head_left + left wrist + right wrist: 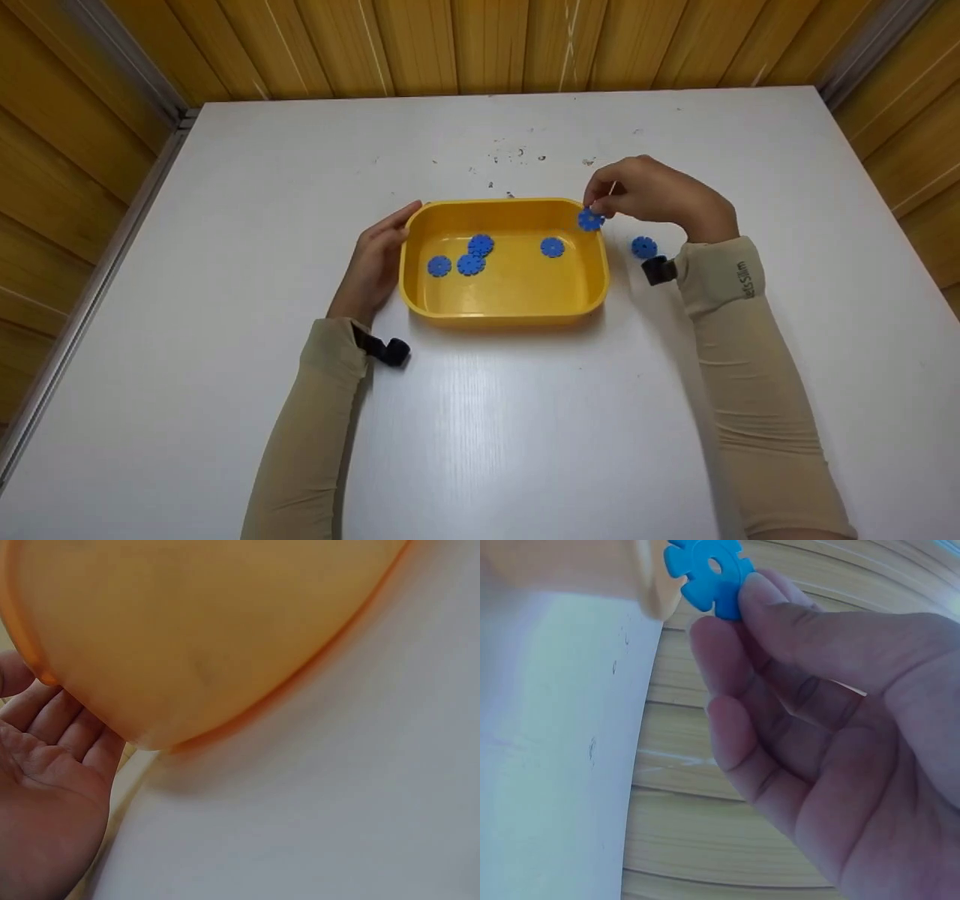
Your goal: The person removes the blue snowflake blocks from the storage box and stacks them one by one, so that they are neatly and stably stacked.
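A yellow plastic tub [517, 300] stands in front of me, with several blue notched discs [553, 247] on its floor. My left hand [373, 262] rests along the tub's left end from outside, fingers [71, 720] extended against the wall and the thumb at the rim. Above the tub's far right corner, my right hand [649, 193] pinches a blue notched disc [709, 570] with a hole in its middle, between thumb and fingertips. One more blue disc [643, 247] lies on the table right of the tub, near the right wrist's camera.
The white table [480, 420] carries small dark marks [517, 155] behind the tub. Yellow wood-look panels [487, 49] border its back and sides. A small black camera [660, 270] is strapped to the right sleeve, and another [394, 352] to the left.
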Action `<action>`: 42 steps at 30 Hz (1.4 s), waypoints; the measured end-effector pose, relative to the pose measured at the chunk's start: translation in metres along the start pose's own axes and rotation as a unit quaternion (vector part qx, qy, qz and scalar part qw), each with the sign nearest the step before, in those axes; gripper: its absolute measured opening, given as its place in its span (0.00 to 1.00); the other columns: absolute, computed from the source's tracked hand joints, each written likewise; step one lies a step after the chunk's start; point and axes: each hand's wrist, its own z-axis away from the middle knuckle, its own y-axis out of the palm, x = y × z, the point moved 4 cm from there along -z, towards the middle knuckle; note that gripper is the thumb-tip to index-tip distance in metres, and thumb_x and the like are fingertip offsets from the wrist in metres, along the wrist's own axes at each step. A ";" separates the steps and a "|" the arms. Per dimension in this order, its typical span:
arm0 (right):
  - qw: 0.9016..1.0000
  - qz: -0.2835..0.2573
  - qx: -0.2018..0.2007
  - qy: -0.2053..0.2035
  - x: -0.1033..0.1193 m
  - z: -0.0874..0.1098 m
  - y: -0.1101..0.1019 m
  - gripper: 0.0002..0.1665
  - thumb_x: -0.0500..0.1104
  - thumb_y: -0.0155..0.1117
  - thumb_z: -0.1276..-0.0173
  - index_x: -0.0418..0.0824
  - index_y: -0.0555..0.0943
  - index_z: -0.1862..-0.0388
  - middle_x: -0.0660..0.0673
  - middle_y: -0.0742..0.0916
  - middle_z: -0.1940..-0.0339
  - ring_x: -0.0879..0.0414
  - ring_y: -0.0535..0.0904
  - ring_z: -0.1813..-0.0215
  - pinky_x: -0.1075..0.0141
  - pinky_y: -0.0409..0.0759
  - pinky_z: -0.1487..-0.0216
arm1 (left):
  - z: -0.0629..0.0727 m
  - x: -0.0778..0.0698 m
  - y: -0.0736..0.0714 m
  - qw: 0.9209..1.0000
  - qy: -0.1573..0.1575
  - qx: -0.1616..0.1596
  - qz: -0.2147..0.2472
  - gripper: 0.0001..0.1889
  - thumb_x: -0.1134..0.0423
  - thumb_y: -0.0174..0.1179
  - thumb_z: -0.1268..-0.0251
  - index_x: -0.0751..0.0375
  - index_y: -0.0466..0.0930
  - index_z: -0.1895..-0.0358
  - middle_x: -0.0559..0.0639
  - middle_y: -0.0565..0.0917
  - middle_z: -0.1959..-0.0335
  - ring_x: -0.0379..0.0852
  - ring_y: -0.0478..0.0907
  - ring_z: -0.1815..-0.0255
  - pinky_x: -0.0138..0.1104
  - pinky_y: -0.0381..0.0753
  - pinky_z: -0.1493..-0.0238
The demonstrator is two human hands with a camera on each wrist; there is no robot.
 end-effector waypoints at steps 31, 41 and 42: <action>0.994 -0.053 -0.017 0.095 -0.083 0.028 0.016 0.12 0.42 0.57 0.29 0.40 0.81 0.51 0.39 0.83 0.52 0.46 0.76 0.51 0.47 0.75 0.41 | -0.001 0.003 0.000 1.000 -0.002 0.001 -0.019 0.26 0.69 0.45 0.31 0.61 0.64 0.29 0.49 0.67 0.28 0.42 0.65 0.29 0.36 0.63 0.27; 0.995 -0.054 -0.039 0.075 -0.091 0.032 0.021 0.11 0.42 0.58 0.29 0.38 0.83 0.54 0.40 0.85 0.55 0.49 0.76 0.55 0.54 0.74 0.47 | 0.000 0.001 0.000 1.000 -0.006 -0.003 -0.011 0.26 0.68 0.47 0.31 0.61 0.64 0.30 0.50 0.66 0.28 0.43 0.67 0.30 0.35 0.66 0.29; 0.995 -0.055 -0.039 0.075 -0.092 0.032 0.021 0.11 0.42 0.58 0.29 0.38 0.83 0.54 0.40 0.85 0.56 0.49 0.76 0.55 0.55 0.74 0.47 | 0.000 0.001 0.000 1.000 -0.006 -0.003 -0.011 0.26 0.68 0.47 0.31 0.60 0.64 0.29 0.50 0.66 0.27 0.43 0.67 0.30 0.35 0.67 0.29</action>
